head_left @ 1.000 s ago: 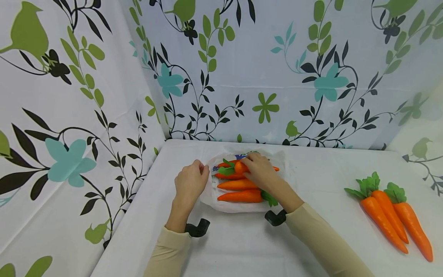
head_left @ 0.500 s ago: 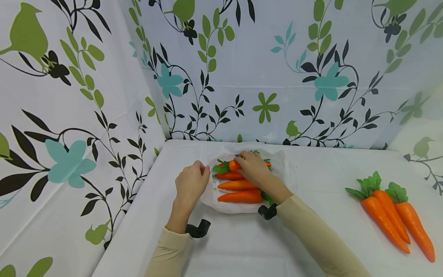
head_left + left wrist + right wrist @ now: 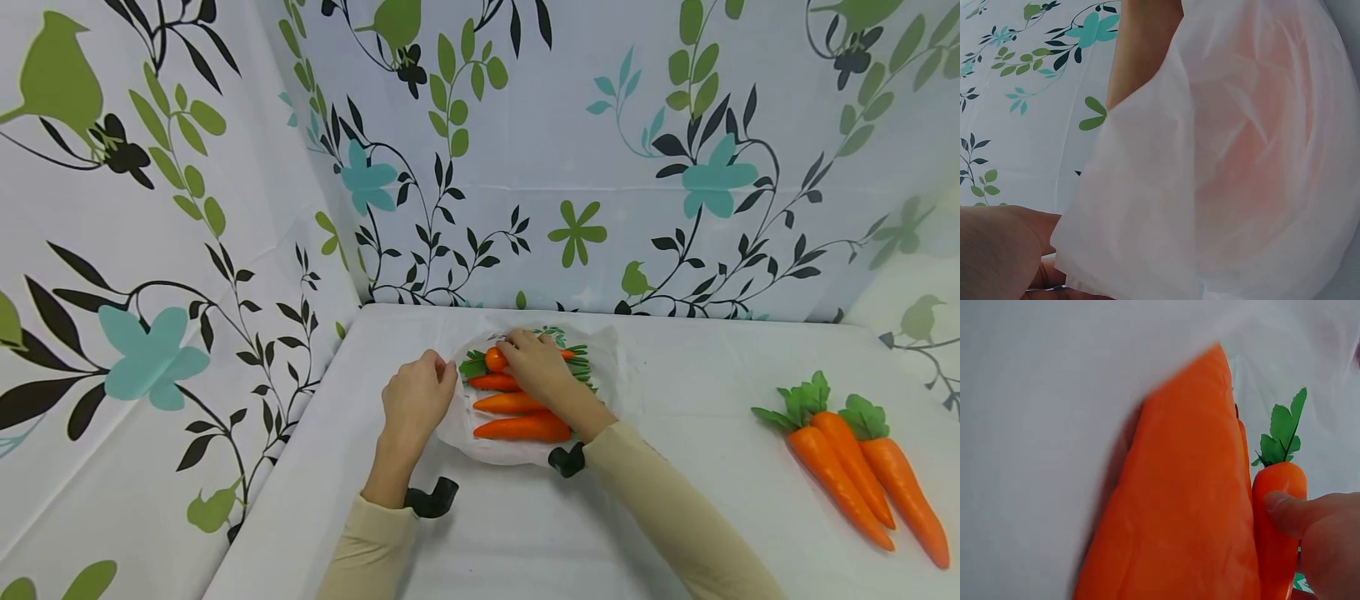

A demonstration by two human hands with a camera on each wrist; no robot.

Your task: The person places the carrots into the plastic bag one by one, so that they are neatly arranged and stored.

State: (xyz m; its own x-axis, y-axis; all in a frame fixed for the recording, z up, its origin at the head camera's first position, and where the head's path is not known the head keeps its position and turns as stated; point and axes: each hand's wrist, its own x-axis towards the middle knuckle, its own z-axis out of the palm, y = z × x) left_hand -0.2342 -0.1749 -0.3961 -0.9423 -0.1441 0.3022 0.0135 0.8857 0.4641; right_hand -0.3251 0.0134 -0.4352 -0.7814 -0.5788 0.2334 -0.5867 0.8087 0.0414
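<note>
A thin white plastic bag (image 3: 495, 454) lies spread on the table with several orange carrots (image 3: 522, 428) side by side in it. My left hand (image 3: 417, 396) pinches the bag's left edge; the left wrist view shows the translucent bag (image 3: 1247, 150) stretched up from the fingers. My right hand (image 3: 538, 368) reaches over the bag and holds a carrot (image 3: 495, 360) at the back of the row. In the right wrist view, the thumb presses on that carrot (image 3: 1275, 540) just below its leafy green top. A bigger carrot (image 3: 1179, 500) fills the foreground there.
Three more carrots (image 3: 843, 483) with green leaves lie together at the table's right side. Patterned cloth (image 3: 480, 167) rises behind the white table (image 3: 690, 400) and along its left. Each wrist carries a black mount (image 3: 432, 498).
My right hand has slid left over the bag along with the carrot it holds. More green stems now show to the right of that hand. My left hand has stayed almost still.
</note>
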